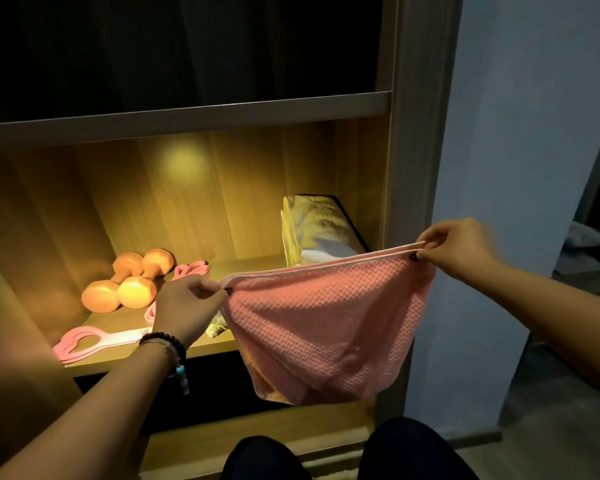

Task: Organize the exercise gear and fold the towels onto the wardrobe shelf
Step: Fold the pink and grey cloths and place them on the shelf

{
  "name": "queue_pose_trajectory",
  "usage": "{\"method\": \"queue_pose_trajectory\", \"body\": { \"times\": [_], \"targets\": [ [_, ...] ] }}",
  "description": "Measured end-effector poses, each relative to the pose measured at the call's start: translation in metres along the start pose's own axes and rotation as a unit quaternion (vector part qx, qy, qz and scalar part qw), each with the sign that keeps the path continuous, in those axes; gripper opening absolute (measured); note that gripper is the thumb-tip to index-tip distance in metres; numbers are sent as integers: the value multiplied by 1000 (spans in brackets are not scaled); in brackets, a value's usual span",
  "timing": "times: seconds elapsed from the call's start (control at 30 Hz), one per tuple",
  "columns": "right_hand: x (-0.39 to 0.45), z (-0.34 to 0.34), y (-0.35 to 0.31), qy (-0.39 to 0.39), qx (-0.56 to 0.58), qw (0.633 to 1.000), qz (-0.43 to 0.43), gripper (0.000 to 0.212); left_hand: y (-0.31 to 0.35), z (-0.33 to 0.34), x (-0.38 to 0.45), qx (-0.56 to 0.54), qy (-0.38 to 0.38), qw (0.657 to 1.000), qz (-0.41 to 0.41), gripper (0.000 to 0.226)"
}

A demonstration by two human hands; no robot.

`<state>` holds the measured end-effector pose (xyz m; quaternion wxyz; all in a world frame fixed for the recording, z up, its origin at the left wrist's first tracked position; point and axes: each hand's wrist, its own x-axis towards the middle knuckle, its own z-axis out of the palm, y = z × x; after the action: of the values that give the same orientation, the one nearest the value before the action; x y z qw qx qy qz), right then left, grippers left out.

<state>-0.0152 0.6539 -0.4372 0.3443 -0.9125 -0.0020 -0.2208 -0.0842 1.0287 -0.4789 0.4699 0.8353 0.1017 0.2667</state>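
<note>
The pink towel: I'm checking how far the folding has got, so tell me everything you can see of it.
The pink towel is waffle-textured cloth, doubled over so two edges run together along the top, the rest sagging in a pouch. It hangs in the air before the lit shelf. The left hand pinches one top corner, the right hand the other. A small dark tab shows near each corner.

Pink towel: waffle-weave cloth, matt. Dumbbells, at 9 o'clock from it: smooth, slightly glossy coating. Wardrobe shelf: wood-grain finish. Pink resistance band: smooth, rubbery.
</note>
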Motion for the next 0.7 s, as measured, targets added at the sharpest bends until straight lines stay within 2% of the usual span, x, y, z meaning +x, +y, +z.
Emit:
{"method": "queue_pose_trajectory", "body": {
  "times": [0.03, 0.1, 0.2, 0.3, 0.4, 0.53, 0.7],
  "targets": [
    [-2, 1, 2, 10, -27, 999, -28, 10, 0, 1, -2, 49, -14, 998, 30, 20],
    [-6, 2, 5, 13, -55, 996, -75, 8, -2, 4, -3, 72, -19, 996, 46, 18],
    [-13, 6, 7, 14, -78, 989, -125, 8, -5, 7, -1, 1, 20, 1000, -2, 16],
    [-18, 11, 4, 24, -88, 979, -183, 10, -8, 8, 0, -66, 2, 997, -48, 28],
    [-18, 14, 1, 14, -57, 985, -160, 13, -10, 8, -1, -83, -25, 994, -72, 27],
    [-14, 15, 6, -13, -28, 995, -96, 12, -16, 5, -3, -166, -39, 981, -92, 16],
    [-20, 25, 13, 14, -154, 981, -117, 7, -13, 17, -8, -233, -55, 967, -83, 13]
  ]
}}
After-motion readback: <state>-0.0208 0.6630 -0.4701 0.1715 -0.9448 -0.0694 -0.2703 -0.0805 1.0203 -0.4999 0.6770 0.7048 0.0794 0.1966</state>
